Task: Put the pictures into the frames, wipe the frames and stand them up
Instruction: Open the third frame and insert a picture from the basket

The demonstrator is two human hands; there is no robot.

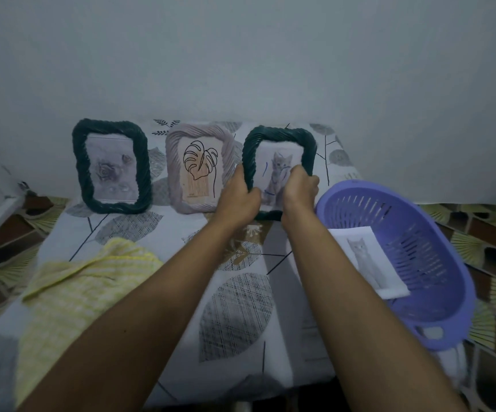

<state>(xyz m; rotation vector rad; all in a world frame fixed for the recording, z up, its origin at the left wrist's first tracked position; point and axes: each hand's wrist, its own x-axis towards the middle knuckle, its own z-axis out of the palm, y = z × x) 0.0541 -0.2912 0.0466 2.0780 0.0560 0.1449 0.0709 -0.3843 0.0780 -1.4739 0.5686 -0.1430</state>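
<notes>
Fingers [240,177] of the left hand [239,203] curl round the left edge of the dark green frame [279,132], and the right hand [299,193] grips its right edge. Both are clamped on, with the frame upright just right of centre and the cat picture [279,165] inside. Just left of it stands the grey frame [200,171] with a leaf drawing, and further left the second green frame [111,168] with a rose. A yellow cloth [86,281] lies lower left on the table [235,307]. The purple basket [437,248] at right holds a loose cat print [368,260].
</notes>
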